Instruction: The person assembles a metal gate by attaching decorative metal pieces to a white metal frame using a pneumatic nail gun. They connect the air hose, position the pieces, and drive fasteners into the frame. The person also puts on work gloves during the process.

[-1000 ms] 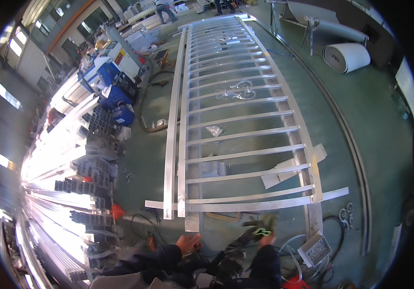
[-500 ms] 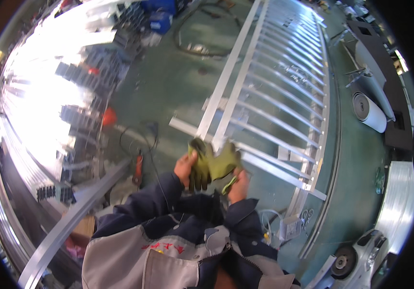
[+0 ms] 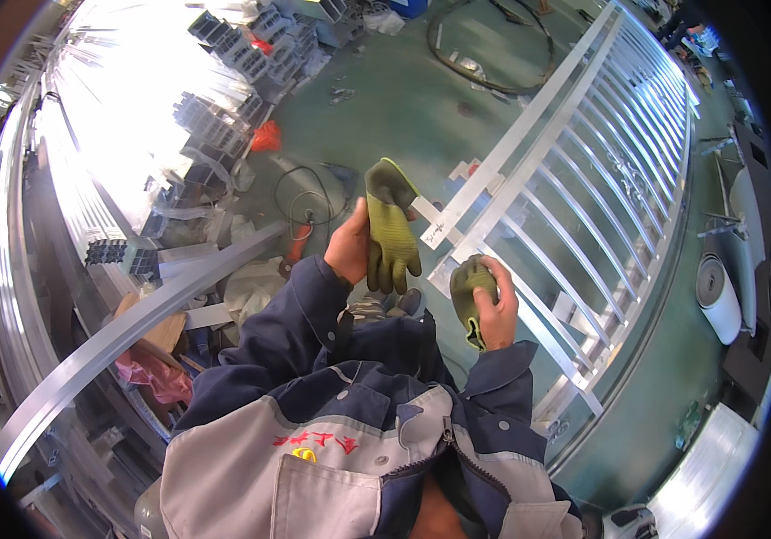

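Observation:
In the middle of the view, my left hand [image 3: 349, 244] is closed on an olive-green work glove [image 3: 392, 230]. That glove hangs with its fingers down and its light-edged cuff at the top. To the right, my right hand [image 3: 498, 310] grips a second olive work glove [image 3: 472, 286], bunched up with its cuff hanging below. The two gloves are apart from each other. Both hands are bare and held in front of my jacket. Just past them lies a long ladder-like metal frame [image 3: 515, 198] with many parallel bars.
A long metal profile [image 3: 147, 346] slants across the left side. Stacked aluminium profiles [image 3: 215, 117] and an orange bag [image 3: 266, 136] lie farther off. A red-handled tool [image 3: 298, 242] with a cord is left of my hands. At right stands a white roll [image 3: 718, 301].
My hands have drawn apart, and the gloves that were together are now separate, one in each hand. The view has shifted, so the frame appears farther right.

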Tool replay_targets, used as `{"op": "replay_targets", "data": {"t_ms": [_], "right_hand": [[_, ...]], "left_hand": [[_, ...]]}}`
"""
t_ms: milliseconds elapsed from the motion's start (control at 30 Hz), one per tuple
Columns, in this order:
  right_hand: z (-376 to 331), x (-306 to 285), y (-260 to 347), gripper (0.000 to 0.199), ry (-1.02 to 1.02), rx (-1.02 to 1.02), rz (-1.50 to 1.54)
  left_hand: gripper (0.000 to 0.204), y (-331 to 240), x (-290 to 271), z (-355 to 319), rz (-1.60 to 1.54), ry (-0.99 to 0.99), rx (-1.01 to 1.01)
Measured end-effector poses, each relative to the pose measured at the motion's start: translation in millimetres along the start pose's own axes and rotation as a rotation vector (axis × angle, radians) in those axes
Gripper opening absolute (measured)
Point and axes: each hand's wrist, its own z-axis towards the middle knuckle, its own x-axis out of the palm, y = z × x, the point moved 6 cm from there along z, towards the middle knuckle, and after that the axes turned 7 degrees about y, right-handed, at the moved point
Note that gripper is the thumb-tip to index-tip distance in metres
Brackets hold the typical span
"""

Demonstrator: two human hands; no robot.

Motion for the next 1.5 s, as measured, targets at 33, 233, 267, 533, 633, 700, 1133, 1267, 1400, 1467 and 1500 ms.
{"op": "replay_targets", "data": {"t_ms": [33, 233, 267, 533, 633, 700, 1133, 1267, 1400, 1467, 1500], "right_hand": [[4, 7, 4, 0.035, 0.037, 0.011, 0.020], [29, 47, 17, 0.026, 0.207, 0.164, 0.337], [37, 55, 21, 0.036, 0.221, 0.174, 0.444], [82, 120, 51, 0.079, 0.436, 0.489, 1.160], [103, 144, 58, 0.083, 0.513, 0.491, 1.195], [118, 162, 64, 0.083, 0.570, 0.499, 1.183], [209, 266, 106, 0.043, 0.409, 0.559, 1.059], [237, 287, 97, 0.030, 0.405, 0.477, 0.926], [266, 305, 103, 0.030, 0.431, 0.523, 0.960], [283, 312, 106, 0.034, 0.457, 0.512, 0.987], [293, 314, 106, 0.036, 0.465, 0.503, 0.998]], "left_hand": [[0.064, -4, -2, 0, 0.048, -0.003, 0.045], [0.029, -22, -24, -6, 0.288, -0.226, 0.230], [0.022, -26, -28, -7, 0.251, -0.306, 0.223], [0.028, -91, -86, -27, 0.218, -0.407, 0.337], [0.031, -109, -108, -30, 0.169, -0.427, 0.305], [0.032, -127, -120, -27, 0.156, -0.441, 0.282], [0.028, -221, -164, -5, 0.132, -0.395, 0.248], [0.031, -239, -165, 2, 0.165, -0.421, 0.288], [0.025, -262, -161, 16, 0.186, -0.432, 0.313], [0.026, -272, -167, 22, 0.242, -0.443, 0.331], [0.026, -278, -169, 29, 0.269, -0.443, 0.340]]}}
